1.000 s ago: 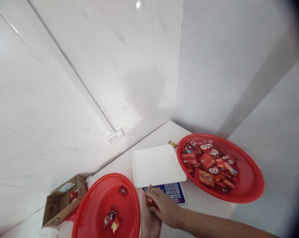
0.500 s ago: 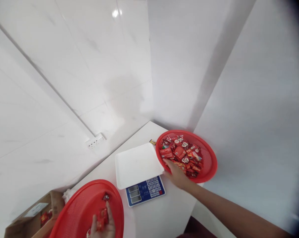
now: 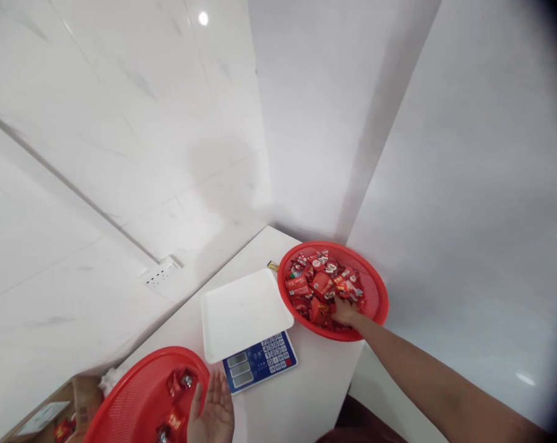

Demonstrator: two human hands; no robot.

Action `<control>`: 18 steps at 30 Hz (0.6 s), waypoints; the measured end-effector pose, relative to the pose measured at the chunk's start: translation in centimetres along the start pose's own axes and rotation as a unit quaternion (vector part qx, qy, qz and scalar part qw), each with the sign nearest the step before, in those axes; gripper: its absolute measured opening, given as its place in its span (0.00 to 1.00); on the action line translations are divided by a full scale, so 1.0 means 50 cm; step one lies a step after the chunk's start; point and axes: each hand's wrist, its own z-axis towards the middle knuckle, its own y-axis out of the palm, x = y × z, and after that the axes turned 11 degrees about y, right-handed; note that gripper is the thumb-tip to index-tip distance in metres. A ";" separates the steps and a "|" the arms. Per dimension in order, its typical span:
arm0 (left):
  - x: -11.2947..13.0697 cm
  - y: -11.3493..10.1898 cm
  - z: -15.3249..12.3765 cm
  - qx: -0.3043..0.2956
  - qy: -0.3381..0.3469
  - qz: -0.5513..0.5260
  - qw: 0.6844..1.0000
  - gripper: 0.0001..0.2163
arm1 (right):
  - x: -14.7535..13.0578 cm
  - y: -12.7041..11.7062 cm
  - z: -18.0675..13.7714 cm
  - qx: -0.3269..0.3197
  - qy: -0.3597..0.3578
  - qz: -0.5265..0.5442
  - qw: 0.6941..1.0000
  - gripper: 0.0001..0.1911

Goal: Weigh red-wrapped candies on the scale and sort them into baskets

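Note:
My left hand (image 3: pixel 212 409) is held palm up at the right rim of the near red basket (image 3: pixel 135 387). Its fingers are stretched out and nothing lies in the palm. A few red wrapped sweets (image 3: pixel 174 421) rest inside that basket, beside the hand. My right hand (image 3: pixel 345 312) reaches into the far red basket (image 3: pixel 376 301), among a heap of small red packets (image 3: pixel 322 284). Its fingertips are partly hidden there, so I cannot tell whether they grip a packet.
Between the baskets stands a scale with a bare white tray (image 3: pixel 245 311) and a blue keypad panel (image 3: pixel 260 362). A cardboard box (image 3: pixel 82 397) with red packets is at the lower left. Walls with a power socket (image 3: pixel 162 274) border the white table (image 3: pixel 306 375).
My left hand has let go of red packets into the near basket and moved right, to its rim. My right hand has gone from the far basket's left rim into the packets.

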 end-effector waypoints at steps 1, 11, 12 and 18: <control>-0.006 0.007 0.000 0.004 -0.002 0.005 1.000 0.18 | 0.001 0.002 0.001 -0.002 0.014 -0.023 1.000 0.44; -0.071 0.095 0.006 0.021 -0.063 0.024 0.998 0.18 | 0.017 -0.020 -0.006 -0.006 -0.048 -0.043 0.998 0.37; -0.074 0.103 0.005 0.018 -0.070 0.022 0.997 0.18 | 0.018 -0.028 -0.003 -0.008 -0.053 -0.024 0.998 0.35; -0.082 0.118 0.003 0.022 -0.081 0.022 0.996 0.18 | 0.027 -0.091 0.000 -0.044 -0.023 0.182 0.982 0.18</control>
